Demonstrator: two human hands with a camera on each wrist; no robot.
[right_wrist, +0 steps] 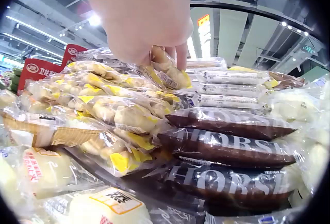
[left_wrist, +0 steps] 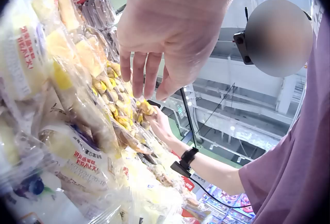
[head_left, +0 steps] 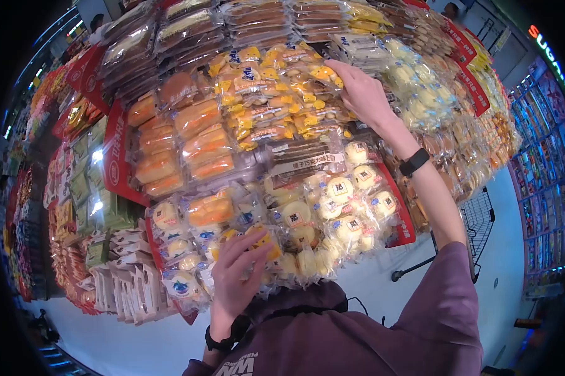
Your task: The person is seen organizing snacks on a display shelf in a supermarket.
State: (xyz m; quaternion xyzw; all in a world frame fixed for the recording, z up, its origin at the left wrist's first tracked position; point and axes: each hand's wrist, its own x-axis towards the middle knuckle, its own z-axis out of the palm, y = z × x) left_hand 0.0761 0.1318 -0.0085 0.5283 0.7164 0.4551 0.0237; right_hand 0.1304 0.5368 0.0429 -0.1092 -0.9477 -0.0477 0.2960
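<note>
At the back of the display, my right hand [head_left: 365, 94] [right_wrist: 144, 20] pinches a clear and yellow bread packet [head_left: 325, 75] [right_wrist: 169, 73] on top of the yellow packets [head_left: 260, 116] [right_wrist: 131, 113]. Its fingertips are partly hidden in the right wrist view. My left hand [head_left: 237, 272] [left_wrist: 172, 33] hangs at the near edge, fingers loosely extended and holding nothing. Below it lie round wrapped cakes [head_left: 298, 216] [left_wrist: 77, 154], with a yellow packet [head_left: 269, 244] beside its fingers. The left wrist view also shows my right hand [left_wrist: 161, 123] at the yellow pile.
Orange-topped bread [head_left: 204, 141] is stacked left of the yellow packets. Dark wrapped packs [right_wrist: 221, 149] and white-wrapped packs [right_wrist: 232, 90] lie to their right. Red dividers [head_left: 116, 147] stand between sections. A black wire cart [head_left: 478, 225] is at the right, near shelves [head_left: 549, 188].
</note>
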